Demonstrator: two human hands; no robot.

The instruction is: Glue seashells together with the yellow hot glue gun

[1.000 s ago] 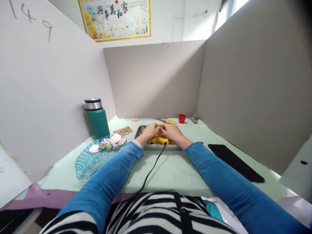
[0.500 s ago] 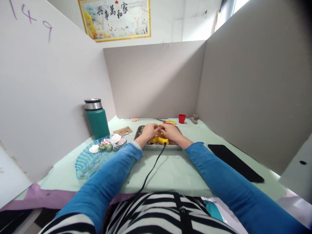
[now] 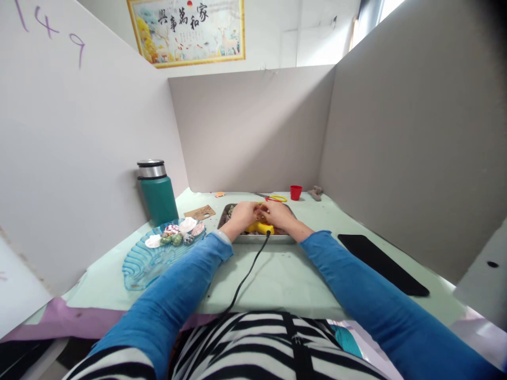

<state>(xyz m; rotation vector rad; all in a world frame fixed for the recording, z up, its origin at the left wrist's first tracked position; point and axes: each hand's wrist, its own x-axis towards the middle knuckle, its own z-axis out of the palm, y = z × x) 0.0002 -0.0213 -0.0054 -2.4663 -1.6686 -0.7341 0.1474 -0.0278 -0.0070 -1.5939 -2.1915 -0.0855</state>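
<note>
Both my hands meet over a metal tray (image 3: 253,239) in the middle of the table. My left hand (image 3: 244,214) is closed, fingertips pinched together. My right hand (image 3: 277,215) is pinched too, its fingertips against those of the left. What lies between them is small and mostly hidden by the fingers. Beneath the hands a yellow glue gun (image 3: 259,228) rests in the tray, its black cord (image 3: 250,270) running toward my body. Small stones or shells (image 3: 228,212) show at the tray's left end.
Left of the tray sits a blue shell-shaped dish (image 3: 146,264) with several seashells (image 3: 187,226), a brown card (image 3: 200,212) and a green bottle (image 3: 158,198). Behind are scissors (image 3: 277,198), a red cup (image 3: 296,192) and a grey piece (image 3: 316,193). A black mat (image 3: 382,264) lies right. Panels surround the table.
My left hand has shifted slightly to the right and turned a little, covering more of the glue gun. My right hand stays nearly in place.
</note>
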